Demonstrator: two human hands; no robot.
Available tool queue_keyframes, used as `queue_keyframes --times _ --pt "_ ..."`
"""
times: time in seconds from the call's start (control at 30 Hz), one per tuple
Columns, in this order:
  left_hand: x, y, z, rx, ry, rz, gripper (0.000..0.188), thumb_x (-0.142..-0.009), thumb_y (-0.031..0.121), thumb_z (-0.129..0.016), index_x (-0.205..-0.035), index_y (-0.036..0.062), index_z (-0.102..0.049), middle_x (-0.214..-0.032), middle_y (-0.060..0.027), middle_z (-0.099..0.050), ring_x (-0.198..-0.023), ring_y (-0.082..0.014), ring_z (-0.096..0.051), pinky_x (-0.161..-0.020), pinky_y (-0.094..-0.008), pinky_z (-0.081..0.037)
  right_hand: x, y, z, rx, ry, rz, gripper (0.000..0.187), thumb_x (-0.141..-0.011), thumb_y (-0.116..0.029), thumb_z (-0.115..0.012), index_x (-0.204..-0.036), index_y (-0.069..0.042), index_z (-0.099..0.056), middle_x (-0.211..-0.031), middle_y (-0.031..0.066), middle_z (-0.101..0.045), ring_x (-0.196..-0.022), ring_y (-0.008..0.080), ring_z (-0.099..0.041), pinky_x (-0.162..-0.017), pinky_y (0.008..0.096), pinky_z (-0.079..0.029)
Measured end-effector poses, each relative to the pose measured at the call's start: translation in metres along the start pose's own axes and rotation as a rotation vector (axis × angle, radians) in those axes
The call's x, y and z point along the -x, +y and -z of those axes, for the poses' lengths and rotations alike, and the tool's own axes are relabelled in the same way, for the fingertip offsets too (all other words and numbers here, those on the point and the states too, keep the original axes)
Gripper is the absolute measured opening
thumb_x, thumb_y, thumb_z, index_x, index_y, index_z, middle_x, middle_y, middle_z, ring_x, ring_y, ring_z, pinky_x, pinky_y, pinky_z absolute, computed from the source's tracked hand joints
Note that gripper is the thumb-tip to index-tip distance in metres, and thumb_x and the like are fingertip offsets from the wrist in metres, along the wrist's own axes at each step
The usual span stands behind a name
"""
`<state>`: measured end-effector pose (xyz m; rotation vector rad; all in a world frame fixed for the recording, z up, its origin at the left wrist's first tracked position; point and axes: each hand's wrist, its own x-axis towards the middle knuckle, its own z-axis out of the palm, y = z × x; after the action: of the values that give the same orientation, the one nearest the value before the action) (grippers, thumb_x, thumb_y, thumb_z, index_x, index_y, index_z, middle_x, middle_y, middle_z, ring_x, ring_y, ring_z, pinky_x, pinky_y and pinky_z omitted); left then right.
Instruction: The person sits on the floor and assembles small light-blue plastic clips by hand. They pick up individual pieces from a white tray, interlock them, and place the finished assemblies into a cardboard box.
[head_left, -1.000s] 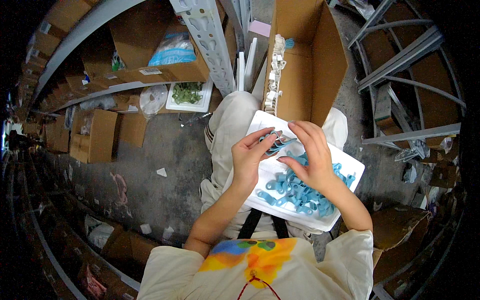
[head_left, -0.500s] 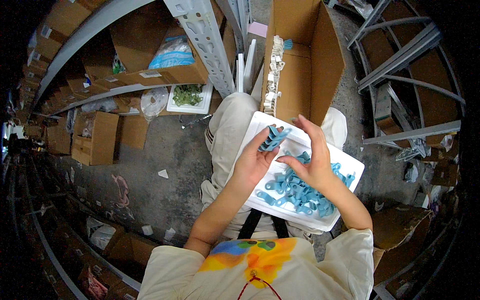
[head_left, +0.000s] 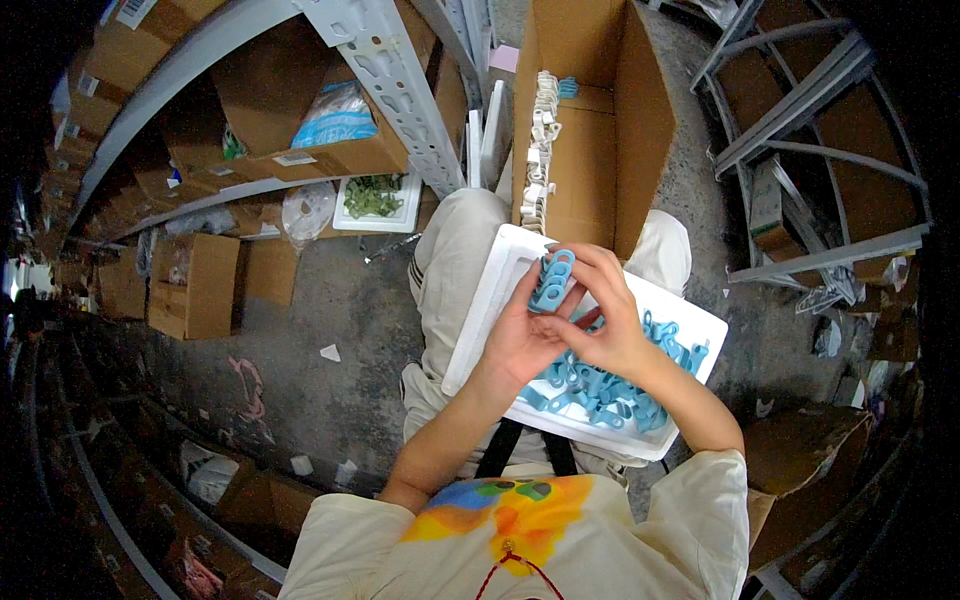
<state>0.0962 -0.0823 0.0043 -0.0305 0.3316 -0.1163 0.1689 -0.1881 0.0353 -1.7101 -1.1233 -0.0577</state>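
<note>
In the left hand [head_left: 518,348], blue clips [head_left: 552,284] are being pinched, the right hand [head_left: 615,330] cupping alongside, its hold unclear; light pressure should be keeping them stacked. Below, a tray [head_left: 482,310] is holding loose clips [head_left: 598,388].

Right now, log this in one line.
left hand: holding stacked ring-ended blue clips; right hand: at stack; white tray: loose blue clips inside; cardboard box: beyond tray, white pieces along left edge

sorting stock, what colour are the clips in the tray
Light blue; the clips in the tray show best in the head view.
</note>
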Motion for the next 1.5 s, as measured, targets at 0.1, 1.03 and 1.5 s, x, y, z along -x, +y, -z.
queue_keyframes --times 0.1,1.03,1.5 --pt "0.000 -0.007 0.002 0.071 -0.116 0.023 0.027 -0.086 0.033 -0.045 -0.102 0.0142 -0.054 -0.100 0.0002 -0.056 -0.108 -0.0150 -0.044 -0.092 -0.0411 -0.036 -0.003 0.002 0.002 0.028 0.044 0.096 0.049 -0.054 -0.011 -0.070 -0.099 -0.001 -0.052 -0.107 0.0145 -0.050 -0.097 0.0331 -0.047 -0.081 0.0400 -0.038" --pt "-0.002 -0.009 0.013 0.152 -0.340 0.160 0.027 -0.085 0.034 -0.043 -0.094 0.0116 -0.057 -0.097 -0.0004 -0.056 -0.098 -0.0112 -0.049 -0.093 -0.0346 -0.034 -0.011 -0.006 0.008 0.073 -0.066 0.143 0.040 -0.055 -0.011 -0.071 -0.091 -0.001 -0.058 -0.094 0.0120 -0.056 -0.086 0.0277 -0.054 -0.078 0.0381 -0.042" --pt "0.001 -0.008 0.007 0.113 -0.184 0.129 0.023 -0.085 0.030 -0.046 -0.093 0.0122 -0.058 -0.098 0.0000 -0.057 -0.099 -0.0099 -0.050 -0.092 -0.0329 -0.035 -0.014 -0.004 0.006 0.071 -0.008 0.204 0.041 -0.054 -0.011 -0.071 -0.091 0.000 -0.057 -0.093 0.0124 -0.056 -0.082 0.0282 -0.055 -0.070 0.0355 -0.044"
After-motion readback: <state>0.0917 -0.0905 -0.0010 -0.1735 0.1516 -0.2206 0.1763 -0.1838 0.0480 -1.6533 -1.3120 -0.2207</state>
